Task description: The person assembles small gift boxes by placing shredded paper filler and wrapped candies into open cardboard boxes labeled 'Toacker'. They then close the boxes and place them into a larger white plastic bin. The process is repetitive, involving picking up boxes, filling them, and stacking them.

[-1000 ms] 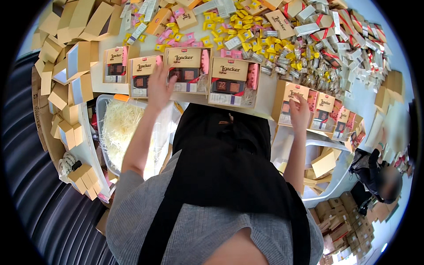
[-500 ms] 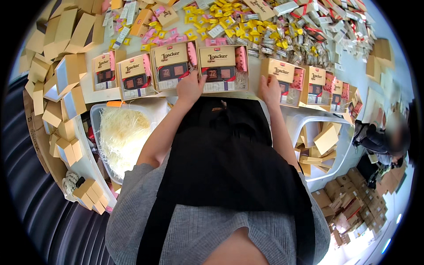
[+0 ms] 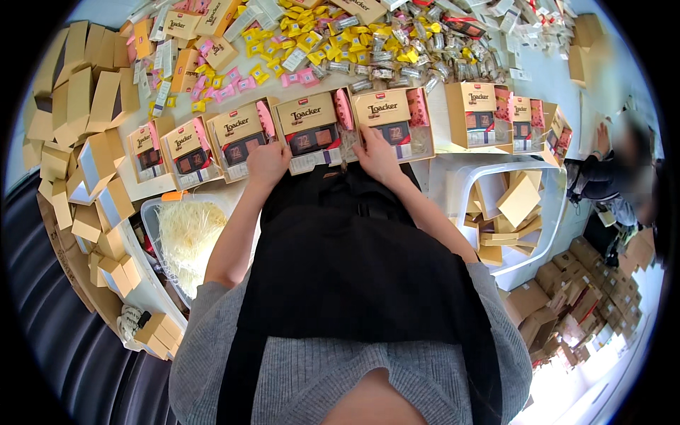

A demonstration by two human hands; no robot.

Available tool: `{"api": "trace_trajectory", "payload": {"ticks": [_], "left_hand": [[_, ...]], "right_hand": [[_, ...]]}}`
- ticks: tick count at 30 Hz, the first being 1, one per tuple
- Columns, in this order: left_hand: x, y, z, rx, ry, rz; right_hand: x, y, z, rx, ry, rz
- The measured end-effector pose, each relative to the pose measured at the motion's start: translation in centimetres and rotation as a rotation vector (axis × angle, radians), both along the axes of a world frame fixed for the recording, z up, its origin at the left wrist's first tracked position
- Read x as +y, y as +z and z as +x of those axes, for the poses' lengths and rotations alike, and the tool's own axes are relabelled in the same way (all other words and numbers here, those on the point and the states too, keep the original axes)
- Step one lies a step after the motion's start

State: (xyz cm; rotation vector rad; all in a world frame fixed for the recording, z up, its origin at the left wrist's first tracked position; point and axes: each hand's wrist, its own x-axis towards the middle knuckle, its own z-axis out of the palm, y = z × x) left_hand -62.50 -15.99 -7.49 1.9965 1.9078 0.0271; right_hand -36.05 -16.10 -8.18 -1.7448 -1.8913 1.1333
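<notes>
Tan gift box (image 3: 310, 131) between left hand (image 3: 267, 164), right hand (image 3: 375, 156) (both touching)

Left hand (image 3: 267, 163) brought down from upper part of box row to near edge of bench (image 3: 439, 152), now laid on lower edge of gift box (image 3: 241, 138) with dark window. Right hand (image 3: 377, 157) moved leftward from boxes at right end of row, now set on front corner of middle box (image 3: 389, 124). Hands drawn closer together, one open box (image 3: 310, 127) between them. Both arms pulled nearer to body.
</notes>
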Motion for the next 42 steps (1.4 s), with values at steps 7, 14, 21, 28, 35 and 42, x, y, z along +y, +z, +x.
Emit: {"api": "trace_trajectory", "payload": {"ticks": [7,14,21,28,35,42], "left_hand": [[4.4,6.7,2.8,0.205,-0.047,-0.179],[19.0,1.0,15.9,-0.356,-0.682,0.138],[22.0,-4.4,22.4,0.133,-0.872,0.177],[24.1,-3.4,20.0,-0.349,-0.396,0.374],[21.1,4.8,23.2,-1.219,0.085,-0.284],[16.1,6.5,26.9,-1.392,0.033,-0.561]], "right_hand": [[1.2,1.3,3.3,0.208,-0.209,-0.035],[10.7,-3.4,16.5,-0.353,-0.464,-0.056],[14.4,-6.5,13.3,-0.445,-0.508,-0.157],[11.0,1.7,16.6,0.681,-0.639,0.005],[7.9,6.1,19.8,1.508,-0.563,-0.31],[8.3,8.6,21.1,1.288,-0.425,-0.262]]}}
